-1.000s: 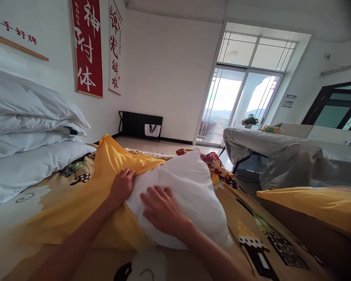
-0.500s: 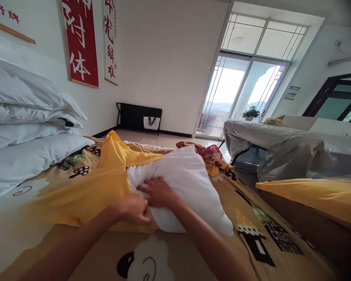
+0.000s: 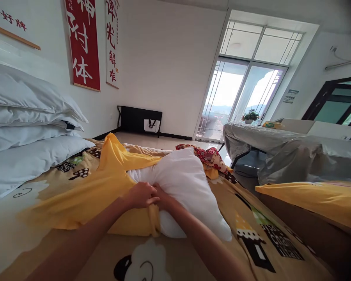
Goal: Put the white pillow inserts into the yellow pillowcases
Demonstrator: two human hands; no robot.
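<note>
A white pillow (image 3: 187, 179) lies on the bed with its left end inside a yellow pillowcase (image 3: 111, 191). My left hand (image 3: 143, 194) is closed on the pillowcase's edge, and a fold of yellow cloth hangs below its fingers. Right beside it, my right hand (image 3: 163, 198) is bunched against the pillow, where creases gather. Its fingertips are hidden behind my left hand and the cloth. The pillow's right part is bare white.
A patterned brown bedspread (image 3: 193, 257) lies underneath. White pillows (image 3: 32, 117) are stacked at the left. Red patterned cloth (image 3: 212, 158) sits beyond the pillow. At the right are a yellow cushion (image 3: 316, 197) and a table covered in plastic sheeting (image 3: 280, 144).
My right hand has gone from lying spread on the pillow to bunched against it. My left hand has moved up and right, drawing the pillowcase edge rightward along the pillow's near side.
</note>
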